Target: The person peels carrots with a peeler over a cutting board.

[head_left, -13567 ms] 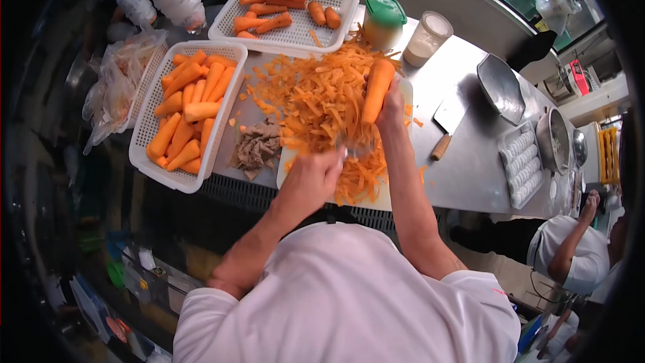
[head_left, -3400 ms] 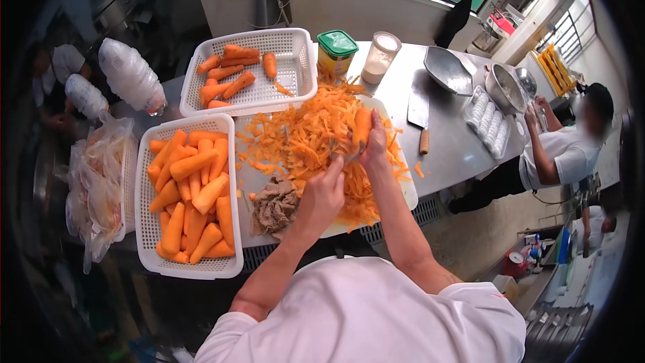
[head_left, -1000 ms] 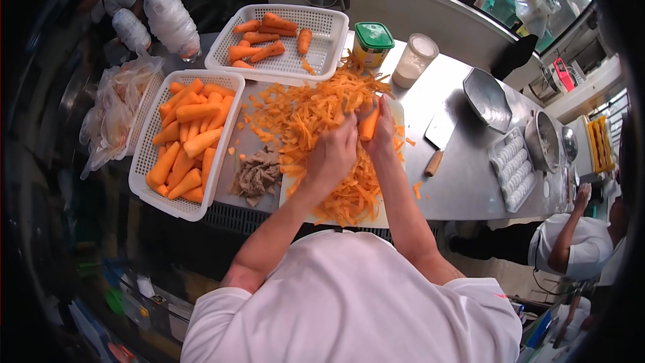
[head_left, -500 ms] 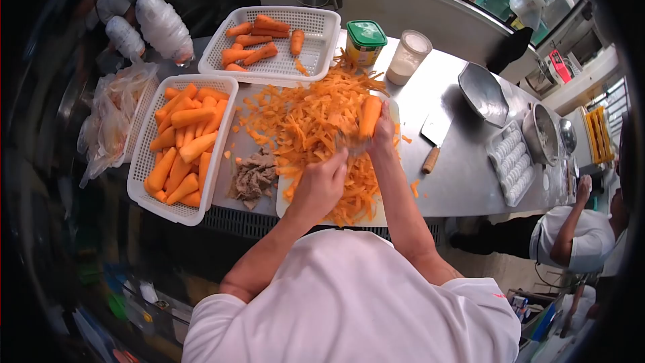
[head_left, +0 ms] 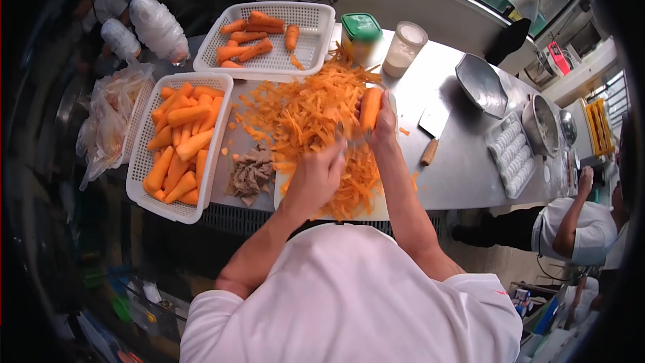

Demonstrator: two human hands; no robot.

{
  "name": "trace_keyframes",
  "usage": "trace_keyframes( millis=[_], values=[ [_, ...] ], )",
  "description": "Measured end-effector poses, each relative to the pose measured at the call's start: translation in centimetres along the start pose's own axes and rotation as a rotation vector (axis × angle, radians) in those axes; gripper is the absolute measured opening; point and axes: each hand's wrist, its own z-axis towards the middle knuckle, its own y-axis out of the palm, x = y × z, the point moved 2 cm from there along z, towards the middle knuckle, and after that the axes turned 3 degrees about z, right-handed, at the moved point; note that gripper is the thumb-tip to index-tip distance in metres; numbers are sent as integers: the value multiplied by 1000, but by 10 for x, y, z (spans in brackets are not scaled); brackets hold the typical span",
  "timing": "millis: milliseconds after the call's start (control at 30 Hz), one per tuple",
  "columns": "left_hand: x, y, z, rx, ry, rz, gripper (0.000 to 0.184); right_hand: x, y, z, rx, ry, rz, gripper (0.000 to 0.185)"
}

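My right hand is wrapped round an orange carrot, which it holds upright over the heap. In my left hand, closed and smeared by motion, is a peeler whose blade is blurred beside the carrot's lower end. Beneath both hands a big pile of carrot peelings covers most of a white cutting board. Peeled-looking carrots fill a white basket on the left. Several darker carrots lie in a second white basket behind the pile.
On the steel table are a crumpled brown cloth, a cleaver, a green-lidded tub, a clear container, a dark tray and an egg-like tray. A co-worker stands at the right.
My left hand and the peeler have shifted slightly at the carrot's lower end. The carrot is turned a little more upright in my right hand. The whole view has shifted slightly.
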Motion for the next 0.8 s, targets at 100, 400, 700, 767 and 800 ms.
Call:
trace_keyframes(
  millis=[100, 400, 700, 767, 800],
  values=[
    [5, -5, 55, 237, 53, 12, 29, 6, 13, -14, -28, -3, -125, 46],
    [1, 3, -3, -47, 18, 17, 30, -9, -6, 7, -30, -80, -85, 54],
    [13, 10, 13, 100, 68, 137, 28, -3, 8, 4, 13, -31, 30, 49],
    [1, 12, -12, -30, 88, -3, 28, -9, -15, 16, 54, -36, 48, 47],
    [7, 12, -9, -40, 80, -12, 28, -9, -19, 9, 69, -34, 44, 47]
  ],
)
